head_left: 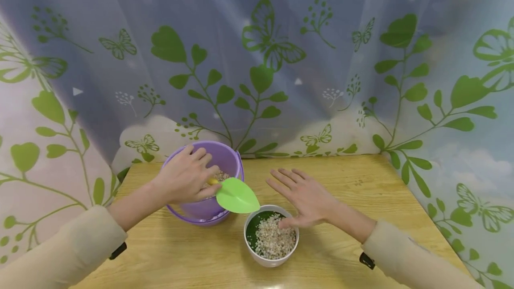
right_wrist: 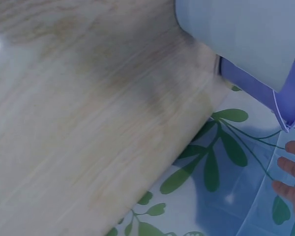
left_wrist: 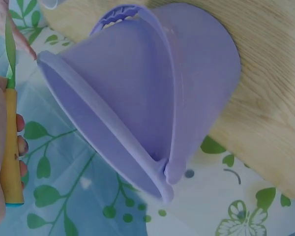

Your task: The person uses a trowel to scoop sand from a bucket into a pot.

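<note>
My left hand (head_left: 186, 175) grips the yellow handle (left_wrist: 11, 147) of a toy trowel with a green blade (head_left: 238, 196). This hand is above the purple bucket (head_left: 225, 157), which has pale grains (head_left: 221, 175) inside. The blade reaches past the bucket's rim towards a white bowl (head_left: 270, 262) with a green inside. A heap of pale grains (head_left: 275, 240) lies in the bowl. My right hand (head_left: 307, 200) has its fingers spread at the bowl's far right side, its thumb over the rim; whether the thumb touches the grains I cannot tell. It holds nothing.
Both vessels stand on a wooden table (head_left: 345, 182). Behind it hangs a curtain (head_left: 225, 57) printed with leaves and butterflies. The bucket's carrying handle (left_wrist: 174, 88) hangs down along its near side.
</note>
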Tool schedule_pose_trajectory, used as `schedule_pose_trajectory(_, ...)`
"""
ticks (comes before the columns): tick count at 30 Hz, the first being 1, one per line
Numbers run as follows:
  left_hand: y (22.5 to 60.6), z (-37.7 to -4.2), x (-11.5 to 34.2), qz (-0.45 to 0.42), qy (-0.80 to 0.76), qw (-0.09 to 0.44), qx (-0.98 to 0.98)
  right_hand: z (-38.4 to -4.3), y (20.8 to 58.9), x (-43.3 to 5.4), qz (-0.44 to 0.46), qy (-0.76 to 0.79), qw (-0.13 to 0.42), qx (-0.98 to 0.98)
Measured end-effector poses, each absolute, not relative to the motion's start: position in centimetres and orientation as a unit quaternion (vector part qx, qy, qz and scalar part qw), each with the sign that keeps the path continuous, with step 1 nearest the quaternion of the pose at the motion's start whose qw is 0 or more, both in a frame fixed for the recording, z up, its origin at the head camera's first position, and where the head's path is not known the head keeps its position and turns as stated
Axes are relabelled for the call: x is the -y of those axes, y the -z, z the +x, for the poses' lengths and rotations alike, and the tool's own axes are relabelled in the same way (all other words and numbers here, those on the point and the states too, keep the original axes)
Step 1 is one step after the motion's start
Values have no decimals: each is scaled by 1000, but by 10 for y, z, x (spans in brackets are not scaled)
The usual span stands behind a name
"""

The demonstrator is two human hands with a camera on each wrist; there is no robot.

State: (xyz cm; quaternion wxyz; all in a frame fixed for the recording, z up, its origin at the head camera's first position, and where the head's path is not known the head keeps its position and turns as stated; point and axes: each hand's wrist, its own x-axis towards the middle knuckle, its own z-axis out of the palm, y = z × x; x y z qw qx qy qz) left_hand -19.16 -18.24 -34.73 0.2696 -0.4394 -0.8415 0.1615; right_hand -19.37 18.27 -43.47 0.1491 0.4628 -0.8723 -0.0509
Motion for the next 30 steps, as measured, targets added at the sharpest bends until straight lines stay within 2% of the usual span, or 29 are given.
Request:
schedule_pose_trajectory(11, 336, -203, 199, -414, -172, 238, 861, -210, 421, -158, 446, 36, 166, 879)
schedule_pose_trajectory(30, 326, -233, 232, -394, -178, 198, 880, -236, 412, -106, 408, 43, 113, 905)
